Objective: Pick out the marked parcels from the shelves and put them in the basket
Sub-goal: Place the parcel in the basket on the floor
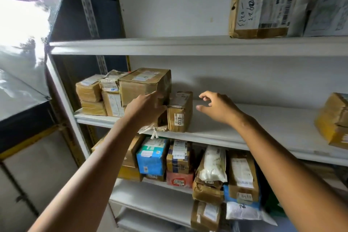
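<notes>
- A person reaches with both arms into the middle shelf (pixel 235 124) of a white metal rack, in the picking step of the task.
- The left hand (pixel 148 107) lies against the near lower corner of a big box (pixel 145 84) at the shelf's left. Its fingers are on the front face, but whether they grip or only steady the box cannot be told.
- The right hand (pixel 216 107) hovers released, fingers loosely bent and holding nothing, just right of the 0332 parcel (pixel 180 113) and apart from it.
- That small brown parcel stands just right of the big box, at the shelf's near edge, and appears to be the one sought.
- A top box (pixel 261 9) with handwriting sits on the shelf above, and more parcels (pixel 180 158) crowd the shelf below.
- The basket is not in view.
- Next move, as judged: the right hand closes round the 0332 parcel and draws it out toward the near edge while the left hand keeps the big box from tipping. The parcel then has to be carried to the basket, wherever that stands.
</notes>
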Tool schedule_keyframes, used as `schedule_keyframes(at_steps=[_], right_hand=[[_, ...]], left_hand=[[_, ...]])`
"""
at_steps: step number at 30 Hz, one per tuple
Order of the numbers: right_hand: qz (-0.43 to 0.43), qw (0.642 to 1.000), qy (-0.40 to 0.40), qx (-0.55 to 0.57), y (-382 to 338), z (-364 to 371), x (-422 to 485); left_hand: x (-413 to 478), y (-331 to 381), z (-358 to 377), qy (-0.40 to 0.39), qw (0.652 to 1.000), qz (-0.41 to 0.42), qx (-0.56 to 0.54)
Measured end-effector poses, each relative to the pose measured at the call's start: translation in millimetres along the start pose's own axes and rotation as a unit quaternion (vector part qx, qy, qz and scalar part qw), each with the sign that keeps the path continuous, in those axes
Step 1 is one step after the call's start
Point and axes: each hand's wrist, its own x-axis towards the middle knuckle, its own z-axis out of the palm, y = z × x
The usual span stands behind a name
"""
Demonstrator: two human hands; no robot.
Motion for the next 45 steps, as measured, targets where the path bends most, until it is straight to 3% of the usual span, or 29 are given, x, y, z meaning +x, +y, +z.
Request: schedule_keyframes(at_steps=[8, 16, 27, 34, 37, 43, 45], right_hand=[[-0.055, 0.997, -0.035, 0.041, -42.6, 51.3, 68.7], [-0.127, 0.99, -0.036, 0.051, -64.5, 65.9, 119.2], [-0.088, 0.992, -0.022, 0.09, -72.0, 77.9, 157.0], [-0.005, 0.982, -0.076, 0.175, -74.2, 90.1, 171.1], [0.01, 0.979, -0.081, 0.185, -75.6, 100.1, 173.1], [0.014, 0.968, -0.063, 0.242, -80.8, 123.2, 167.0], [0.01, 0.968, -0.041, 0.248, -79.9, 130.2, 165.1]], left_hand=[[1.4, -80.0, -23.4, 0.024, 0.994, -0.092, 0.049], [-2.2, -109.1, -41.9, 0.068, 0.979, -0.183, 0.059], [46.1, -150.2, -23.1, 0.092, 0.983, -0.157, 0.019], [93.0, -176.5, -4.3, 0.054, 0.992, -0.094, -0.063], [105.0, -178.3, 2.4, 0.049, 0.985, -0.071, -0.146], [111.6, -191.9, 11.4, 0.002, 0.912, -0.081, -0.403], [113.2, -195.2, 12.0, -0.009, 0.892, -0.076, -0.445]])
